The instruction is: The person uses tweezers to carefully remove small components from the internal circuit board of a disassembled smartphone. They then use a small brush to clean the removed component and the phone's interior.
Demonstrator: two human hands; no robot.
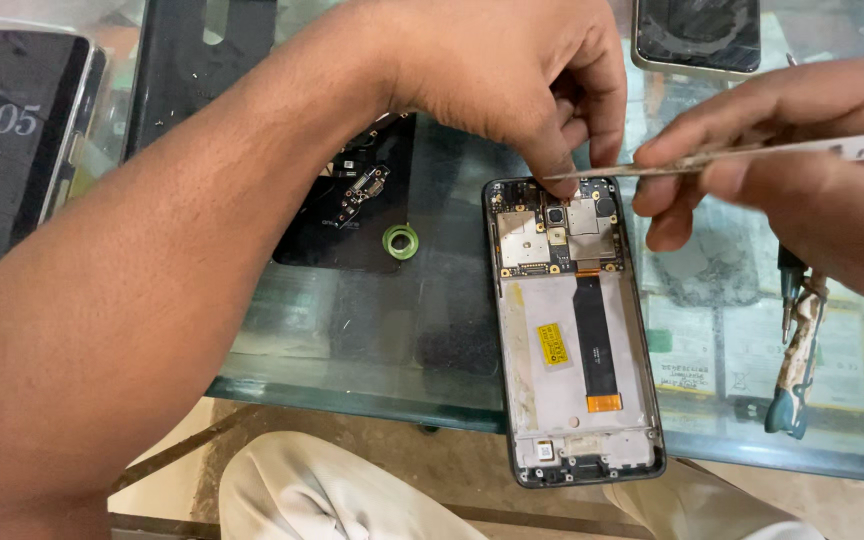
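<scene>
Mid-frame, opened black smartphone with bare circuit board on glass worktop: left hand pinches its top edge, right hand grips thin metal tweezers at the board; seemingly component-lifting stage, steady tip wanted next.

Two hands are working here: a left hand and a right hand. One opened phone is lying near the middle, with two more phones sitting far off, one far left and one far right. One pair of tweezers, one green ring and one screwdriver are showing.
</scene>
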